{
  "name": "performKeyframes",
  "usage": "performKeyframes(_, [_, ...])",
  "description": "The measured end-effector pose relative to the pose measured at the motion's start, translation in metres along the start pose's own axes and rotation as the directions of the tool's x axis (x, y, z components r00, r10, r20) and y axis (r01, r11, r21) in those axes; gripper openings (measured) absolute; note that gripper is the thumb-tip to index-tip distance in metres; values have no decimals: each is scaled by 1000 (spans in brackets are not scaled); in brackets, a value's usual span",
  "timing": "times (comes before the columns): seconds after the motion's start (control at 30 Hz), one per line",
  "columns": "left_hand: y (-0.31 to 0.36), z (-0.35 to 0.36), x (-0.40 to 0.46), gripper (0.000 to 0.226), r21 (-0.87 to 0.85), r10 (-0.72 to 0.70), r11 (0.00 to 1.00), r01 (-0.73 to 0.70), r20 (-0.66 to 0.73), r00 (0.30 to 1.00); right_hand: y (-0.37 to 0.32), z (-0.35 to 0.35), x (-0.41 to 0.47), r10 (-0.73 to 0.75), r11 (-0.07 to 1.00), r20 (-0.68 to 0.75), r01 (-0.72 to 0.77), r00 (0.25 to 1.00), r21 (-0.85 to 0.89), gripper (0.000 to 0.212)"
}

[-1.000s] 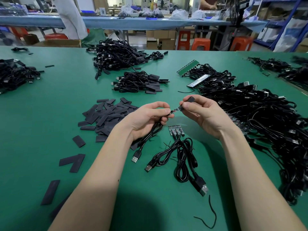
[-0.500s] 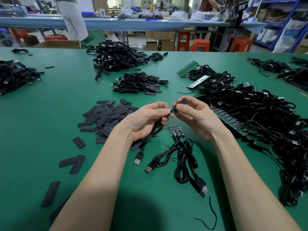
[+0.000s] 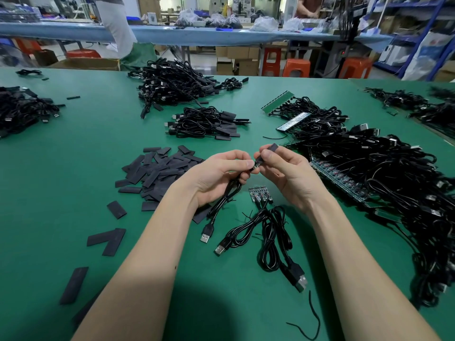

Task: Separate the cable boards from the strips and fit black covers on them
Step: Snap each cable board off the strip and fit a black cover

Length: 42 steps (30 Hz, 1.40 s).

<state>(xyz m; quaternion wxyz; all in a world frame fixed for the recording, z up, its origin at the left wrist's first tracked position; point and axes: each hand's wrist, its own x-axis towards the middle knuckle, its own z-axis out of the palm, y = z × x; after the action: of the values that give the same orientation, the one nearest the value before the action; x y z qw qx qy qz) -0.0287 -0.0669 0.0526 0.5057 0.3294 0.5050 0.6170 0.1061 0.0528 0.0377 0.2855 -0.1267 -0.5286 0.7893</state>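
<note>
Green table [image 3: 73,168], cables piled everywhere.
Left hand [image 3: 221,175] gripping cable [image 3: 222,200], right hand [image 3: 283,168] pinching black cover [image 3: 272,148] above loose boards [image 3: 258,193]; held board mostly hidden.

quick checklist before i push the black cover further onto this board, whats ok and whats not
1. Left hand has a grip on the cable just behind the board: ok.
2. Right hand pinches the black cover: ok.
3. Cover mouth lined up with the board tip: cannot tell, fingers hide it.
4. Cover fully over the board: not ok, the board end shows.
5. Next boards within reach on the table: ok.
6. Spare covers at hand: ok.
</note>
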Motion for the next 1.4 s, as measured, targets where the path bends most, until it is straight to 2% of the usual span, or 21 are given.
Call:
performKeyframes(0.2, [0,-2,0,16,47,1,999,1,-44,999,2,0,-1,16,999,14,-16,1000,-36,10])
performKeyframes(0.53, [-6,-4,2,12,31,44,999,-43,-37,998,1,-1,-4,16,995,31,-13,999,-97,11])
performKeyframes(0.63, [-8,-6,3,11,68,95,993,-94,-13,995,3,-1,-3,-8,998,6,8,1000,-61,7])
performKeyframes(0.73, [-9,-7,4,14,216,175,963,-164,-32,984,4,-5,-1,26,999,-56,-25,998,28,4])
performKeyframes(0.83, [-12,-7,4,13,341,253,914,-219,-59,966,4,-8,1,55,998,-91,-52,994,31,5])
performKeyframes(1.17, [-18,-5,7,11,345,387,876,-338,-83,918,8,-6,2,106,991,-83,-98,991,95,12])
performKeyframes(1.4, [-20,-9,7,10,344,421,862,-373,-73,904,9,-6,0,112,990,-50,-108,992,90,13])
